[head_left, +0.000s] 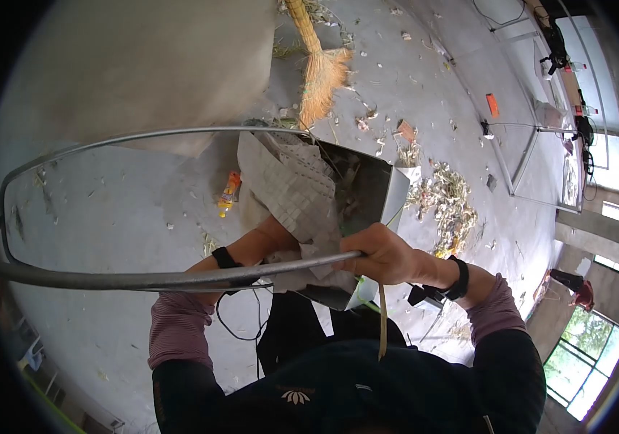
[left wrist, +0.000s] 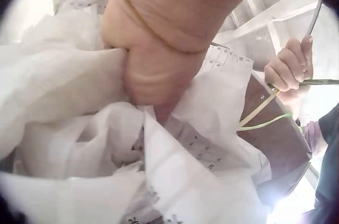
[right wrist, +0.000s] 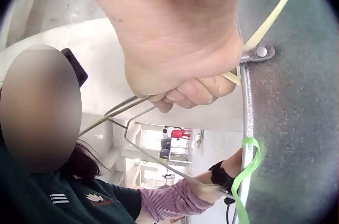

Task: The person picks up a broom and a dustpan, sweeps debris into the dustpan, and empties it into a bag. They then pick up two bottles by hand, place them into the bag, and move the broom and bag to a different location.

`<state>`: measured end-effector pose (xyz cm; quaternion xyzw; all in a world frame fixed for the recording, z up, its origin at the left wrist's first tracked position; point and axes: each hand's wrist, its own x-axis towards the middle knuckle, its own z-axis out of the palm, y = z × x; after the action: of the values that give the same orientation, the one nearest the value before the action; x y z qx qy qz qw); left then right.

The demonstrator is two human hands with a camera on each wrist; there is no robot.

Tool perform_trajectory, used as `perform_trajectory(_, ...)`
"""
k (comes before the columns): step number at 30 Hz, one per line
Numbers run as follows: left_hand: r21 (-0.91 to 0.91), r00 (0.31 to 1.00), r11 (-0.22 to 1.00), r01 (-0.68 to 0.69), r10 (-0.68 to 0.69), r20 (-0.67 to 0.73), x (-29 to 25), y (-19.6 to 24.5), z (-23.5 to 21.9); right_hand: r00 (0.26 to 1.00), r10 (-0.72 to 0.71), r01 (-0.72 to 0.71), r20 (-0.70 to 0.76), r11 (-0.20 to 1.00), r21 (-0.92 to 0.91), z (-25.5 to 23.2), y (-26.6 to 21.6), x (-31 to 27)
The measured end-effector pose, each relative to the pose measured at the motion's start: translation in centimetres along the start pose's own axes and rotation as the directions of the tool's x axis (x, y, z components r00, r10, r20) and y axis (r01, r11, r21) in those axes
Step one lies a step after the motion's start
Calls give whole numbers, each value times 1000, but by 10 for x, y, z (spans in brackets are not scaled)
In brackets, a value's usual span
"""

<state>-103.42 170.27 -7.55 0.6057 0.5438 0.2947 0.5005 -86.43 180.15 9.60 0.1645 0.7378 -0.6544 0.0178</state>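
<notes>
A metal dustpan [head_left: 396,194] with a long loop handle [head_left: 158,279] is held up before the body. My right hand [head_left: 382,254] grips the handle's end by the pan, fingers curled round it. A yellow strap [right wrist: 273,16] passes by that fist, and a green ribbon [right wrist: 241,187] hangs on the pan's rim. White sheets of printed paper [head_left: 296,177] bunch over the pan's opening. Among them is my left hand [left wrist: 159,73], pressed against the crumpled paper. Its fingers are hidden by the sheets, so I cannot tell whether they grip.
A straw broom [head_left: 324,76] lies on the littered floor ahead. An orange-labelled bottle [head_left: 229,194] is left of the pan. To the right lies a heap of dry plant scraps [head_left: 450,206], with a metal frame [head_left: 523,163] beyond. A pale panel [head_left: 143,65] fills the upper left.
</notes>
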Motion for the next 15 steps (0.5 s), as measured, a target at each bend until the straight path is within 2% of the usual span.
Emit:
perform_trajectory(1,37,1000,999,13,-13,5,-2,-3,2,1000,4,-4,-4,1000,9,0,-1,-1)
perform_trajectory(3,121,999,992,39,-40,8,-7,-7,4,988,154,-155,-23,986,-55,-7,-8,-5)
perform_trajectory(6,248,998,967,59,-64,14,-7,-11,3,983,181,-183,-32,978,-98,-23,-10,-13)
perform_trajectory(8,328,997,942,68,-76,11,-6,-14,4,987,149,-152,-60,986,-62,-30,-11,-17)
perform_trajectory(10,408,996,909,83,-92,4,-9,-19,5,991,72,-84,-115,991,-101,-40,-16,-23)
perform_trajectory(12,483,994,871,95,-107,-3,-10,-23,5,986,82,-93,-146,993,-67,-52,-24,-29)
perform_trajectory(13,485,994,870,92,-107,2,-11,-31,9,981,137,-150,-139,985,-85,-58,-27,-31)
perform_trajectory(14,355,974,919,174,-213,75,-13,-43,16,972,192,-206,-135,973,-104,-63,-29,-34)
perform_trajectory(15,225,939,937,267,-306,159,-14,-53,23,977,165,-181,-138,977,-110,-67,-22,-37)
